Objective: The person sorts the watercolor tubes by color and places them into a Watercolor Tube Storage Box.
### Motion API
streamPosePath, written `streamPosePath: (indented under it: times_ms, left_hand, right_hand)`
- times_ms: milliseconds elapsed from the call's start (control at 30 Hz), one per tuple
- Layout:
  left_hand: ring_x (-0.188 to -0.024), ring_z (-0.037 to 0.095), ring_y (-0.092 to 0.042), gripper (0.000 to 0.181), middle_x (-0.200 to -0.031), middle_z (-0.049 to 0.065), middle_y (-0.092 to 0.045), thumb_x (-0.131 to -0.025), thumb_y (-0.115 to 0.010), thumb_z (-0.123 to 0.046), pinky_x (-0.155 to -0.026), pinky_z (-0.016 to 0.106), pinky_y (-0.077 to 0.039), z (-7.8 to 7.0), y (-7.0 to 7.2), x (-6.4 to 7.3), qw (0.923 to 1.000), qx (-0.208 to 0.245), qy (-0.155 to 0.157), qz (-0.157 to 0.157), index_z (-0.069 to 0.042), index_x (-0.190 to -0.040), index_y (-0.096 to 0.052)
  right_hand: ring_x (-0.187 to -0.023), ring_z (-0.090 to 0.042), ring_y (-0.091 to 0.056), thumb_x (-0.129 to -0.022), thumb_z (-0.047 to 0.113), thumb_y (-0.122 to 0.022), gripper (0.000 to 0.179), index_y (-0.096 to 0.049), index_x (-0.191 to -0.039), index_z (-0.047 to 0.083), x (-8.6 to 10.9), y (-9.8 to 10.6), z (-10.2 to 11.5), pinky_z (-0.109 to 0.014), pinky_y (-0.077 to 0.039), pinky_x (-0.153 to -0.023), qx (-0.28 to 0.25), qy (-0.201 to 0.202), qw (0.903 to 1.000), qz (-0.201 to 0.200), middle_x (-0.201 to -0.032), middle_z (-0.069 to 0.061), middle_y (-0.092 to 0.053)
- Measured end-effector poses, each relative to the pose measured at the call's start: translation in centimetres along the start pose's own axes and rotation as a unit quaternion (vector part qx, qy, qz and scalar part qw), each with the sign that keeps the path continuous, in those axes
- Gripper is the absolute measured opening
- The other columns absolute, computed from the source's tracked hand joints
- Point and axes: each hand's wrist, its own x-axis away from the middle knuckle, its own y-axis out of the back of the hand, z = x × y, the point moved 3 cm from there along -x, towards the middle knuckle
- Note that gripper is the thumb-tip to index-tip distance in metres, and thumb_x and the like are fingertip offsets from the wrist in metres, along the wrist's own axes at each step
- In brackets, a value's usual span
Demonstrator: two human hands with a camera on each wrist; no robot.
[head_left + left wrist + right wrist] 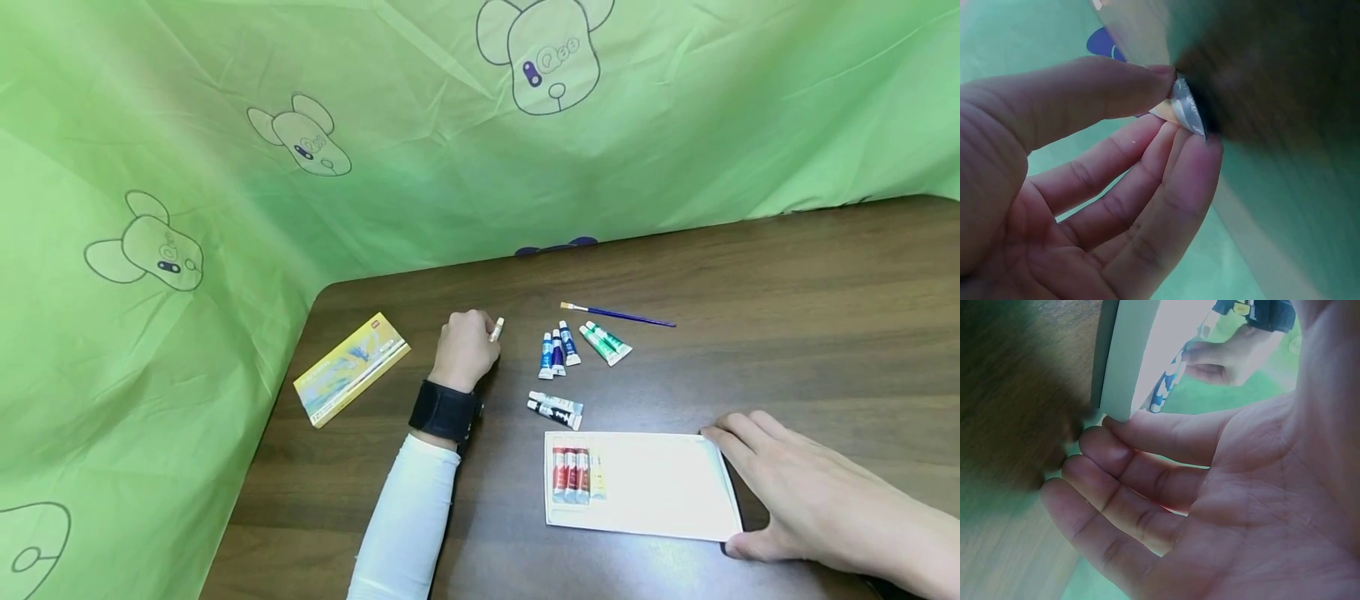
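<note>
My left hand pinches a small paint tube by its flat crimped end, between thumb and fingertips, close over the table. The tube is white with a pale orange band, its other end pointing away in the head view. At the lower right, my right hand holds the short end of a white tray, thumb at the near corner and fingers at the far one. Several tubes lie in the tray's left part: red ones and a pale yellow one. In the right wrist view, fingertips touch the tray's corner.
A yellow box lies left of my left hand. Blue and purple tubes, green tubes, and a black tube beside a pale one lie mid-table. Behind them is a blue paintbrush. A green curtain hangs behind.
</note>
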Motion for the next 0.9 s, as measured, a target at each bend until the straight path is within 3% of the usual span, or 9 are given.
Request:
streamPosePath:
  times_ms: [200, 467, 700, 900]
  left_hand:
    - [-0.079, 0.033, -0.073, 0.015, -0.094, 0.014, -0.078, -0.085, -0.075, -0.001, -0.072, 0.046, -0.060, 0.0, 0.0, 0.3, 0.9999, 0.007, -0.007, -0.004, -0.002, -0.100, -0.077]
    - [-0.068, 0.023, -0.064, 0.014, -0.090, 0.012, -0.076, -0.086, -0.075, 0.000, -0.063, 0.036, -0.055, -0.9, 0.6, 0.9, 0.9995, 0.015, -0.023, -0.013, -0.001, -0.100, -0.077]
    - [-0.066, 0.017, -0.061, 0.015, -0.087, 0.009, -0.074, -0.086, -0.075, 0.001, -0.058, 0.028, -0.050, -3.2, 1.5, 2.5, 0.9969, 0.036, -0.067, -0.018, 0.000, -0.101, -0.076]
    - [-0.075, 0.016, -0.064, 0.017, -0.092, 0.009, -0.075, -0.088, -0.074, 0.000, -0.063, 0.026, -0.052, -5.7, 1.8, 4.4, 0.9919, 0.044, -0.119, -0.007, -0.001, -0.105, -0.077]
  right_hand:
    - [-0.113, -0.024, -0.060, -0.048, 0.062, -0.096, 0.107, -0.063, -0.131, 0.005, 0.1, 0.0, 0.1, -0.045, -0.056, -0.090, -0.001, 0.004, 0.9999, -0.014, -0.127, 0.000, -0.062]
    - [-0.113, -0.023, -0.060, -0.048, 0.063, -0.096, 0.106, -0.063, -0.131, 0.004, 0.3, -0.1, -0.1, -0.045, -0.056, -0.090, 0.006, 0.004, 0.9999, -0.013, -0.127, 0.000, -0.062]
    - [-0.111, -0.021, -0.060, -0.048, 0.062, -0.096, 0.106, -0.063, -0.131, 0.005, 0.2, -0.2, 0.0, -0.043, -0.057, -0.088, 0.006, 0.009, 0.9996, -0.026, -0.125, 0.002, -0.062]
    - [-0.110, -0.022, -0.060, -0.047, 0.059, -0.097, 0.104, -0.064, -0.130, 0.005, 0.2, 0.0, 0.1, -0.043, -0.056, -0.088, 0.003, 0.014, 0.9993, -0.035, -0.124, 0.002, -0.062]
